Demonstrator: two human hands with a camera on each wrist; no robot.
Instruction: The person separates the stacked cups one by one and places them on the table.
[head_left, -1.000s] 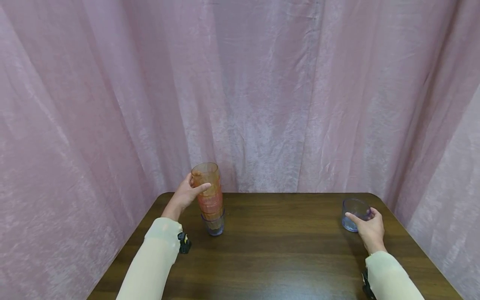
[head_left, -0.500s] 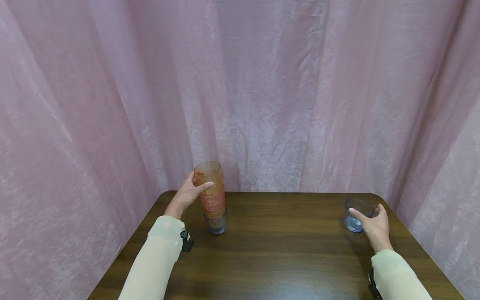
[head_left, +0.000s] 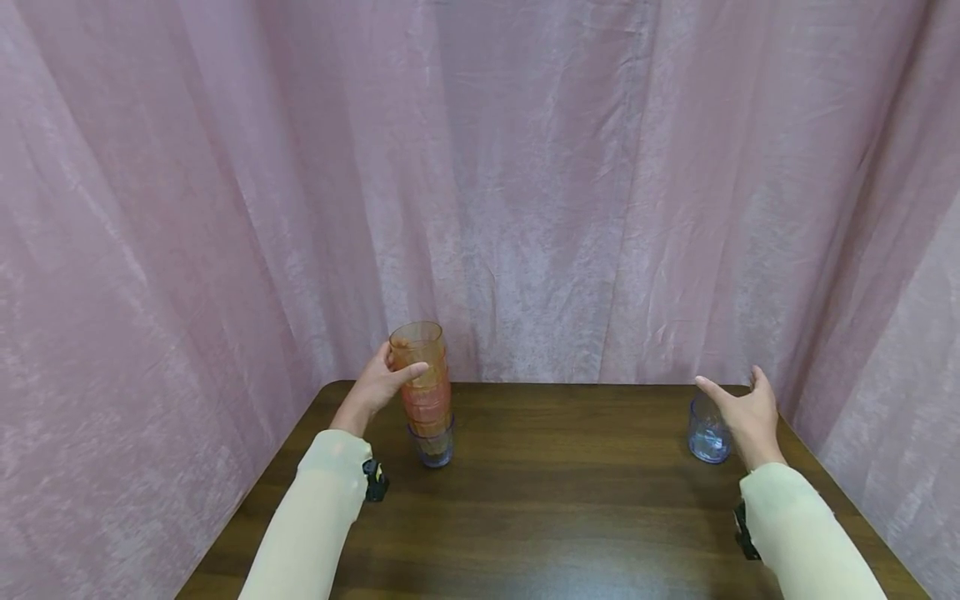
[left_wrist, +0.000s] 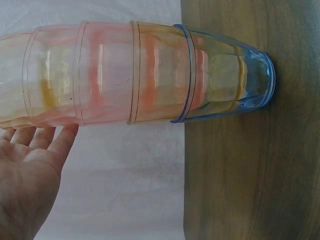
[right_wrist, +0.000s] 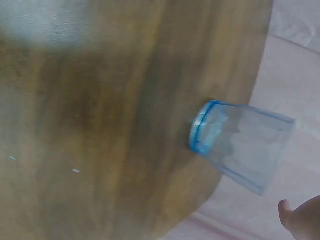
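A tall stack of nested clear plastic cups (head_left: 426,404), yellow, pink and orange, stands upright on the table at the left, its bottom cup (left_wrist: 260,77) blue. Near the top, my left hand (head_left: 371,387) grips the stack, thumb across the front and fingers round the far side. A single clear bluish cup (head_left: 707,440) stands upright at the table's right side. My right hand (head_left: 752,419) is raised above and beside it with thumb and fingers spread, holding nothing. In the right wrist view the thumb (right_wrist: 297,217) shows apart from that cup's rim.
The dark wood-grain table (head_left: 555,483) has rounded far corners. Pink velvet curtains (head_left: 525,250) hang close behind its back edge and along both sides. Black wrist straps (head_left: 375,481) sit on both light sleeves.
My right hand has let go of the single cup and risen away from it, leaving it on the table. My left hand stays on the stack.
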